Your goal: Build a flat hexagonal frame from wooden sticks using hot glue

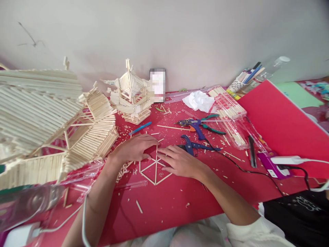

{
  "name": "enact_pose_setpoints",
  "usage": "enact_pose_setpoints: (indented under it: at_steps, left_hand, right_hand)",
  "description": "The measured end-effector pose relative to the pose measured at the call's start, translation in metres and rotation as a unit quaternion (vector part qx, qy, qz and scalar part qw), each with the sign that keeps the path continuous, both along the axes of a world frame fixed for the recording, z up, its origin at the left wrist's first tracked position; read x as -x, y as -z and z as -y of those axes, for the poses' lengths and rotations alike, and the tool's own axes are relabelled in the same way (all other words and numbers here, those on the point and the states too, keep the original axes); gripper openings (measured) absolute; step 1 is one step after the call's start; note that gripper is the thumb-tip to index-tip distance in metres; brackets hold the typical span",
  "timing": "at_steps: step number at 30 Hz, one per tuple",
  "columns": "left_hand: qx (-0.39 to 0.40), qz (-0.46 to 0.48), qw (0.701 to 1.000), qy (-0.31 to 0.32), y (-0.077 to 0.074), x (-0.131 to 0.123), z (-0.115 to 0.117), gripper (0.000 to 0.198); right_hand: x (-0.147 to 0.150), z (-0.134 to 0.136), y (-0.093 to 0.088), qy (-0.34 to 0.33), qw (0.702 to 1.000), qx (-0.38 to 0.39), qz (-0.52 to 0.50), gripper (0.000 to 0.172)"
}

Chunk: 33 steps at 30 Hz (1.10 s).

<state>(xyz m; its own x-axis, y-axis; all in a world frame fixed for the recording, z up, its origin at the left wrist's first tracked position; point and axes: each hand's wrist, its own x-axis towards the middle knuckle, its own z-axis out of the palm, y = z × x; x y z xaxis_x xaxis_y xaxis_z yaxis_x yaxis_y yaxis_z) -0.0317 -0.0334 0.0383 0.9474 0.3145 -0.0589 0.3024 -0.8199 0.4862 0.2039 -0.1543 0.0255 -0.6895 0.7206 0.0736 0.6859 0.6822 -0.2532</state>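
Observation:
A flat hexagon of thin wooden sticks (154, 170) with spokes lies on the red table (164, 202). My left hand (135, 148) rests palm down on its upper left part, fingers stretched toward the middle. My right hand (180, 160) lies flat on its upper right part, fingers spread and pointing left. The fingertips of both hands nearly meet over the hexagon's top. Neither hand holds anything.
A large stick-built model (51, 123) fills the left side, a smaller stick pagoda (132, 97) stands behind. A blue glue gun (192, 125), blue-handled cutters (195, 145), green pliers (212, 123), packs of sticks (228, 106), a white tissue (199, 101), a power strip (272, 164) and cords lie to the right.

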Motion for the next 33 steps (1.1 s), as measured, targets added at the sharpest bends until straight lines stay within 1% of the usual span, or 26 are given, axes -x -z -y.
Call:
enact_pose_setpoints:
  at_steps: [9,21,25,29,33]
  left_hand:
    - [-0.015,0.011,1.000,0.010,0.007,0.003,-0.002,0.043]
    - [-0.027,0.008,1.000,0.010,0.002,0.001,0.000,0.042]
    - [-0.026,0.000,1.000,0.008,0.001,0.001,0.001,0.045]
    - [-0.039,-0.002,0.999,-0.001,0.004,0.006,0.004,0.045]
    - [-0.070,0.015,0.997,-0.009,0.011,0.013,0.013,0.042]
  right_hand:
    - [0.000,-0.001,0.000,-0.003,1.000,0.003,0.001,0.051]
    - [0.000,0.000,0.003,-0.001,1.000,0.002,0.004,0.047]
    - [0.000,-0.001,0.003,-0.001,1.000,0.003,0.004,0.046]
    - [0.000,-0.002,0.003,0.002,1.000,0.009,0.000,0.046]
    - [0.001,-0.001,0.003,0.002,1.000,0.009,0.001,0.048]
